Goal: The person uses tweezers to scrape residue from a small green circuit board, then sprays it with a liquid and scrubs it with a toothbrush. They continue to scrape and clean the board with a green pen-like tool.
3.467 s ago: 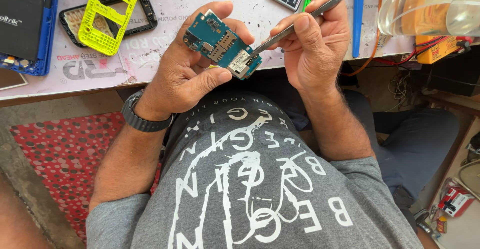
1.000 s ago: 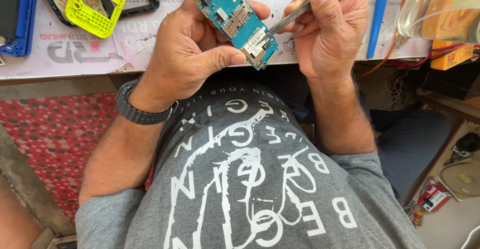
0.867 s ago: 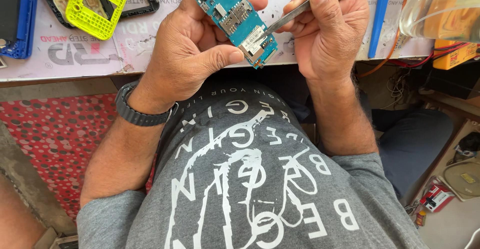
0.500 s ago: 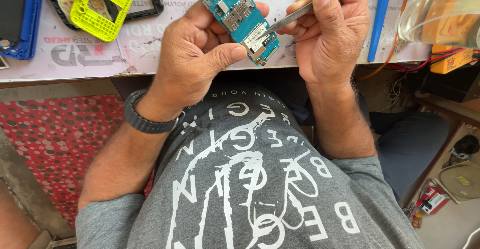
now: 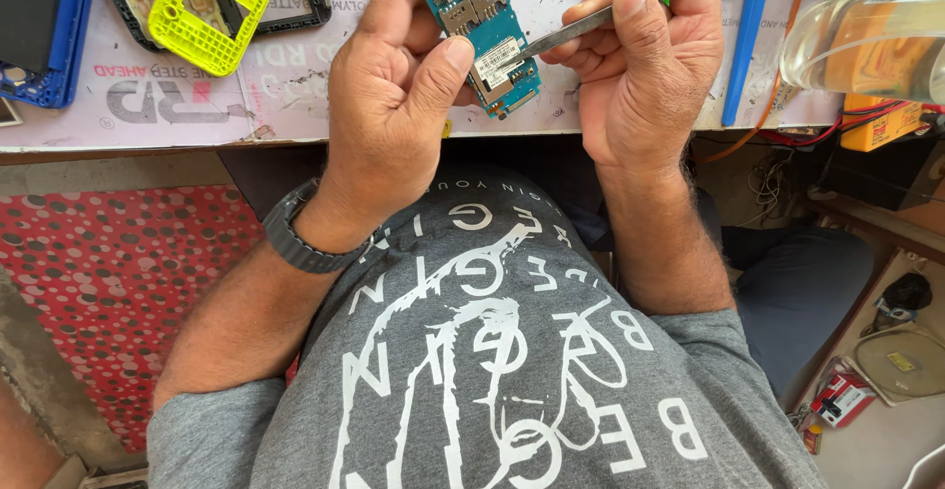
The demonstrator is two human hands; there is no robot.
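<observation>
A worktable (image 5: 197, 120) covered with a pale printed mat ran across the top of the view, and below its edge a red dotted floor mat (image 5: 108, 292) lay on the person's left side. Nearest the camera was the grey printed shirt (image 5: 492, 371), with both forearms rising from it toward the table. A dark wristwatch (image 5: 295, 238) circled the left wrist.

The left hand (image 5: 389, 120) was closed around a teal circuit board (image 5: 472, 27), which it held tilted just above the table's front edge; the thumb pressed on the board's lower part beside a small white label, and the fingers were curled behind it. The right hand (image 5: 645, 76) gripped a slim metal tool (image 5: 610, 12) between thumb and forefinger, and the tool's tip touched the board right next to that label.

Farther back on the table, a yellow plastic frame (image 5: 212, 12) lay across a black phone bezel (image 5: 295, 7), well to the left of the hands. A blue tray (image 5: 69, 56) sat at the far left edge. Beyond the right hand lay a blue plastic pry tool (image 5: 743, 46), and at the right a clear plastic container (image 5: 866, 46) was seen with an orange box behind it. Red and black wires (image 5: 876, 115) trailed off the table's right end.
</observation>
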